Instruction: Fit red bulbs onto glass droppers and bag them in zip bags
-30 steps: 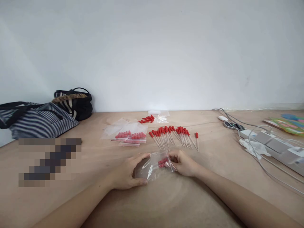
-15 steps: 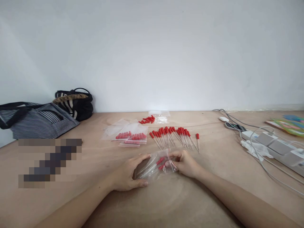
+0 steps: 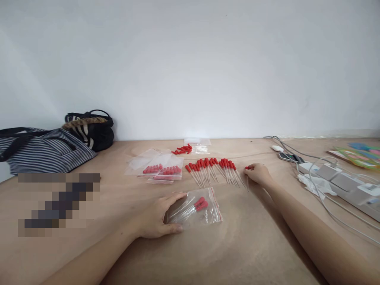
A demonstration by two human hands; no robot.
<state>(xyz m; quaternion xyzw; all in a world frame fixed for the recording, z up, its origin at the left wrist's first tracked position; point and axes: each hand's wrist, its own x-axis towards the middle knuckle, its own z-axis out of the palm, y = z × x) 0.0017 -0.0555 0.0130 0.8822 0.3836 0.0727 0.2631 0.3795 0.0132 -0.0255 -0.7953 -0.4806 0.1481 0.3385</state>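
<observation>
A clear zip bag (image 3: pixel 212 213) lies on the table in front of me, with a few red-capped droppers (image 3: pixel 201 204) inside. My left hand (image 3: pixel 158 215) rests at the bag's left end, its thumb and fingers spread around that edge. Off to the right, my right hand (image 3: pixel 258 174) pinches the red cap of a single dropper (image 3: pixel 247 184), whose thin tip points toward me. Between the hands and the wall, loose red-capped droppers (image 3: pixel 206 170) are fanned out in a row. Filled zip bags (image 3: pixel 163 170) overlap one another to their left.
Loose red caps (image 3: pixel 182 149) and clear tubes (image 3: pixel 201 149) lie near the wall. A striped bag (image 3: pixel 50 152) and a black bag (image 3: pixel 101 132) stand at left. At right are a power strip (image 3: pixel 341 182), cables, a phone-like device (image 3: pixel 291 157) and colourful items (image 3: pixel 360 156).
My right hand has left the clear bag, moved right and away from me, and taken hold of the rightmost dropper. My left hand remains at the bag.
</observation>
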